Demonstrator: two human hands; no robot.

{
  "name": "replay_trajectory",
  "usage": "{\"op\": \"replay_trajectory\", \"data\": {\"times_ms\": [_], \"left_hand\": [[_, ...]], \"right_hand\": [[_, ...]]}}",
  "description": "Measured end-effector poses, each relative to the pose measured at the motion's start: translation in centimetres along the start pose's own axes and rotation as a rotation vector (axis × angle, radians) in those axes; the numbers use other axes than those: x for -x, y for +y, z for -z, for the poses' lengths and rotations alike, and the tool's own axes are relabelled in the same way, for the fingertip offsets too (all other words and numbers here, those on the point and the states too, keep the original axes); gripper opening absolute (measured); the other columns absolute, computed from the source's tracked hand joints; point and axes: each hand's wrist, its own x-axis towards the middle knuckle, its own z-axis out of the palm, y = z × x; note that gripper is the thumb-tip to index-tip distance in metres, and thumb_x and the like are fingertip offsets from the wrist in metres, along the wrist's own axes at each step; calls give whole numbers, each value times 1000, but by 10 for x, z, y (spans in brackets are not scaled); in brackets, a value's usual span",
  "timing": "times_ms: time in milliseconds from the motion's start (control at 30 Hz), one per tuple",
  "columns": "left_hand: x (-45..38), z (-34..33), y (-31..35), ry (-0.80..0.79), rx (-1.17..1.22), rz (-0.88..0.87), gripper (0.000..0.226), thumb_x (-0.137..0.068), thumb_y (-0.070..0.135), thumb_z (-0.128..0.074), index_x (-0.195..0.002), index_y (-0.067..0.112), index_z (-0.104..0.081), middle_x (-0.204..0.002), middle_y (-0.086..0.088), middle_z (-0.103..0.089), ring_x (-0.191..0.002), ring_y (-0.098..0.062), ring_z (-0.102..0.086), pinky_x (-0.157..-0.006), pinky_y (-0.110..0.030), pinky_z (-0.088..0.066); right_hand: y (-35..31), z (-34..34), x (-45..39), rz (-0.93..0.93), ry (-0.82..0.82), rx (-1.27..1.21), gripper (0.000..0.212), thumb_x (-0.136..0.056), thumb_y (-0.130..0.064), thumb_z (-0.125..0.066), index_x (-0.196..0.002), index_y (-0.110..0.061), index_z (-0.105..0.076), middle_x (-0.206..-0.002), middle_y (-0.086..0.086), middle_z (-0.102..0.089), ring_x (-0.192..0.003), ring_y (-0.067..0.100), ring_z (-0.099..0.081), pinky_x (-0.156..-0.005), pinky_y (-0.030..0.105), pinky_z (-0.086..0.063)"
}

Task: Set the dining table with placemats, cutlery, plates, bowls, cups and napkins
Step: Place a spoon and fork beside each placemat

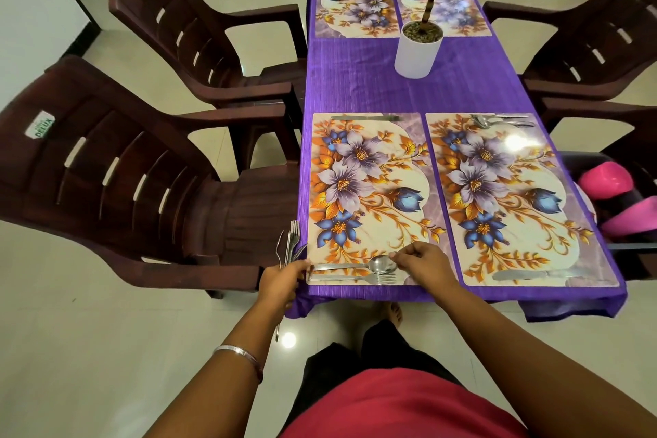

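Four floral placemats lie on the purple tablecloth (391,82). The near-left placemat (369,195) has a spoon (382,264) and a fork (377,278) side by side along its near edge, and a knife (366,117) along its far edge. My right hand (423,261) has curled fingers and pinches the tip of the spoon's bowl. At the table's near-left corner my left hand (282,277) grips a bundle of spare cutlery (289,242) that points upward. The near-right placemat (512,195) carries a knife (533,274) near me and a spoon and fork (497,120) at its far edge.
A plant in a white pot (417,53) stands mid-table, in front of the two far placemats (355,3). Brown plastic chairs (142,171) flank both sides. Pink cups (604,181) lie in a dark bin on the right chair.
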Motion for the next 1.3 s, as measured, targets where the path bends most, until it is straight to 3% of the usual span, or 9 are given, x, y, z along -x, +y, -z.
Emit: {"op": "replay_trajectory", "data": {"times_ms": [133, 267, 400, 533, 767, 900, 1000, 1167, 1300], "left_hand": [[12, 1, 5, 53, 94, -50, 32, -91, 30, -65, -68, 9, -55, -54, -2, -47, -39, -10, -36, -42, -21, -30], [30, -5, 20, 20, 155, -130, 35, -94, 35, -60, -70, 11, -53, -55, 0, -51, -36, -5, -41, -39, -17, -32], [54, -24, 44, -134, 123, -217, 37, -96, 33, -56, -67, 11, -51, -44, 7, -50, -29, -1, -39, -32, -12, -29], [72, -47, 58, -339, 16, -262, 38, -96, 38, -53, -69, 13, -46, -42, 10, -39, -29, -2, -31, -33, -13, -24], [106, -85, 82, -585, -99, -313, 40, -101, 37, -42, -73, 10, -49, -42, 7, -30, -30, -3, -21, -35, -10, -15], [123, -119, 91, -598, -147, -408, 33, -100, 34, -47, -77, 12, -56, -50, 4, -25, -33, -4, -20, -35, -12, -15], [136, -159, 94, -623, -184, -467, 29, -100, 31, -50, -81, 12, -58, -52, 2, -26, -35, -6, -21, -35, -14, -16], [180, -263, 90, -706, -157, -434, 38, -100, 33, -47, -71, 17, -64, -49, 3, -29, -34, -5, -22, -36, -14, -16], [207, -315, 85, -736, -117, -407, 37, -100, 37, -45, -77, 13, -61, -49, 0, -28, -34, -8, -25, -40, -18, -19]], "right_hand": [[-4, 4, 0, 9, 80, -87, 19, -84, -24, -71, -91, -7, -66, -88, 3, -66, -90, 21, -62, -66, 25, -44], [-26, 6, 3, 140, 152, -123, 16, -85, -20, -70, -95, -9, -64, -90, 2, -65, -83, 15, -60, -63, 18, -44], [-61, 5, 5, 251, 69, -258, 13, -85, -15, -70, -97, -12, -65, -87, -1, -65, -84, 14, -61, -79, 30, -52], [-91, 14, 9, 347, -57, -359, 23, -89, -17, -65, -111, -19, -60, -92, -6, -63, -88, 10, -61, -85, 32, -50], [-103, 55, 13, 435, -142, -412, 17, -91, -21, -63, -107, -16, -60, -90, 8, -65, -79, 19, -64, -64, 30, -53], [-93, 97, 12, 428, -123, -465, 13, -95, -14, -56, -103, -22, -62, -91, 6, -69, -86, 23, -67, -80, 42, -55], [-75, 139, 12, 420, -80, -512, 17, -96, -7, -52, -106, -17, -62, -98, 9, -69, -91, 24, -67, -84, 43, -55], [-24, 244, 14, 416, -21, -568, 17, -96, -3, -51, -107, -8, -63, -80, 5, -71, -67, 13, -68, -56, 26, -55], [0, 296, 12, 446, -17, -586, 18, -96, -3, -51, -99, -13, -65, -85, 9, -73, -73, 19, -70, -54, 25, -55]]}}
